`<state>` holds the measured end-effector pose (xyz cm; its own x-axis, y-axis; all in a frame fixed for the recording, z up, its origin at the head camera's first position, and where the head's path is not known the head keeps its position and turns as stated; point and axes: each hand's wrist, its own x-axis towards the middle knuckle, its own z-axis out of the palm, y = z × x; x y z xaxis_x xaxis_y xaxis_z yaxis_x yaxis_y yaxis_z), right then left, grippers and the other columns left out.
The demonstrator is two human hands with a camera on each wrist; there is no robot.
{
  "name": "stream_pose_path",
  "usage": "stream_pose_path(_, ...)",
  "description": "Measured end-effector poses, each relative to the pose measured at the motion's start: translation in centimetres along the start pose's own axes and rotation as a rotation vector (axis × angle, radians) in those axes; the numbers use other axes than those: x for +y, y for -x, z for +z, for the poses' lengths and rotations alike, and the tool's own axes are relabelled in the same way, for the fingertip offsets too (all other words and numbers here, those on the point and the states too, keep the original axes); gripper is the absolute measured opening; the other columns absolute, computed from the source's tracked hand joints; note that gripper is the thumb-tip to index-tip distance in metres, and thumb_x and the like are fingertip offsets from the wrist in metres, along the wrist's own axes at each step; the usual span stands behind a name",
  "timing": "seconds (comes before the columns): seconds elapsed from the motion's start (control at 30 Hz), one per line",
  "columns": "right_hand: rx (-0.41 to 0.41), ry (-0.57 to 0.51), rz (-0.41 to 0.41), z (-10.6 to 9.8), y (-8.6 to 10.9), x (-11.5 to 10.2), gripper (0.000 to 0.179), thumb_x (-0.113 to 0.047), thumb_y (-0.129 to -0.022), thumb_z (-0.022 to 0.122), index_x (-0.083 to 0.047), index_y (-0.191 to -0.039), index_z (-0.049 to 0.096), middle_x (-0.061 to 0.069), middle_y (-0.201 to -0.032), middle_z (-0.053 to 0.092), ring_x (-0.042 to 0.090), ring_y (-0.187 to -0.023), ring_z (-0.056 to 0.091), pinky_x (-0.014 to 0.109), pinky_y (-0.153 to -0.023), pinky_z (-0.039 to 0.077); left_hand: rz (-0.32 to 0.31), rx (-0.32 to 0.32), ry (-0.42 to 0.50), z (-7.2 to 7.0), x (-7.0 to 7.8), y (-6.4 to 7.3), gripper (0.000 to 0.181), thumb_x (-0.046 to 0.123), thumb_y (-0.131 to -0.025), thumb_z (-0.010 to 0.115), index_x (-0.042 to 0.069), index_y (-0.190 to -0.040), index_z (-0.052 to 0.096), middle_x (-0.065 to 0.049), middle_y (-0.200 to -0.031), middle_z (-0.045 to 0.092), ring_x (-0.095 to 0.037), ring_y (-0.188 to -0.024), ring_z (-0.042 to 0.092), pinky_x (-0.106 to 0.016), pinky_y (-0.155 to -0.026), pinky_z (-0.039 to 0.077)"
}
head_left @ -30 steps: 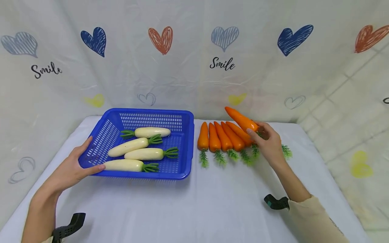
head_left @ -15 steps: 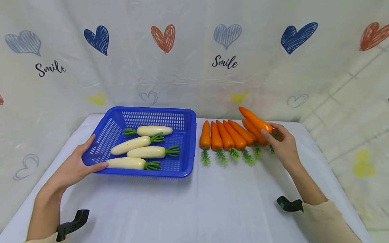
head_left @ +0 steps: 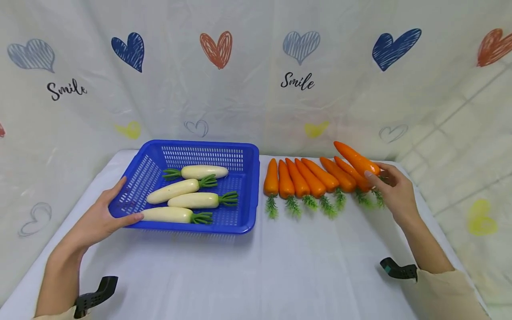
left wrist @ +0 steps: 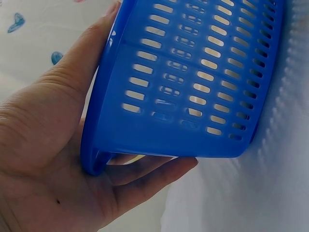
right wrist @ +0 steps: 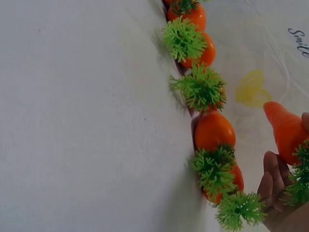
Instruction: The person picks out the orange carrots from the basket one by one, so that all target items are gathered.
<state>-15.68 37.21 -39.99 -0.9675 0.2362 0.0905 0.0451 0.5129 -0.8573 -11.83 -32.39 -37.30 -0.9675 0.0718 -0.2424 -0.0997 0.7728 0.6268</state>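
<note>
My left hand (head_left: pixel 94 218) grips the near left corner of a blue plastic basket (head_left: pixel 257 195), its thumb by the end of the front radish. In the left wrist view, the fingers reach round the outside of the basket wall (left wrist: pixel 145 130). White radishes (head_left: pixel 194 200) with green stalks lie apart inside. My right hand (head_left: pixel 396 191) holds an orange carrot (head_left: pixel 357 158) by its thick leafy end, tip pointing up and left, above the right end of a carrot row. In the right wrist view the held carrot (right wrist: pixel 285 128) is partly cut off.
Several carrots (head_left: pixel 300 178) lie side by side on the white tablecloth (head_left: pixel 280 266), right of the basket, leafy tops toward me. A pale curtain (head_left: pixel 248 98) printed with hearts hangs behind the table.
My right hand has moved to the right with the carrot, uncovering carrots at the row's right end. The left hand stays on the basket; the head view shifted slightly.
</note>
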Motion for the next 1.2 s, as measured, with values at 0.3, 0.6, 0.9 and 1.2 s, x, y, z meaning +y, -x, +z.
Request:
stream_pose_path(0.3, -0.039, -0.058, 0.063, -1.9, -0.2, 1.7, 0.037, -0.037, -0.1, 0.069, -0.03, -0.135, 0.06, -0.035, -0.095, 0.064, -0.007, -0.084, 0.066, 0.006, -0.075, 0.05, 0.005, 0.005, 0.009, 0.0, 0.0, -0.3, 0.118, 0.05, -0.093, 0.074, 0.027, -0.165, -0.016, -0.042, -0.166, 0.001, -0.067, -0.142, 0.023, -0.085, -0.107, 0.029)
stream_pose_path(0.6, -0.018, -0.074, 0.129, -2.3, -0.6, 3.1, 0.033, -0.043, -0.099, 0.07, -0.036, -0.13, 0.06, -0.034, -0.094, 0.063, -0.008, -0.081, 0.066, 0.008, -0.073, 0.05, -0.003, 0.003, 0.01, 0.2, -0.1, -0.4, 0.118, 0.051, -0.093, 0.074, 0.03, -0.165, -0.017, -0.042, -0.166, 0.002, -0.068, -0.142, 0.023, -0.086, -0.107, 0.029)
stream_pose_path(0.9, -0.019, -0.023, 0.221, -2.5, -1.0, 4.6, 0.049, -0.048, -0.098, 0.069, -0.025, -0.14, 0.057, -0.034, -0.087, 0.06, -0.008, -0.077, 0.063, 0.011, -0.069, 0.052, 0.004, 0.0, 0.021, 0.3, -0.1, -0.2, 0.117, 0.05, -0.093, 0.074, 0.03, -0.165, -0.016, -0.041, -0.166, 0.001, -0.068, -0.143, 0.021, -0.086, -0.107, 0.027)
stream_pose_path(1.2, -0.016, 0.118, 0.272, -2.6, -1.1, 5.2, 0.079, -0.057, -0.098, 0.064, -0.007, -0.157, 0.044, -0.018, -0.104, 0.054, -0.006, -0.078, 0.055, 0.015, -0.068, 0.049, 0.003, 0.011, 0.018, 0.2, 0.0, -0.1, 0.117, 0.051, -0.093, 0.074, 0.03, -0.165, -0.016, -0.041, -0.166, 0.003, -0.067, -0.142, 0.024, -0.085, -0.107, 0.029)
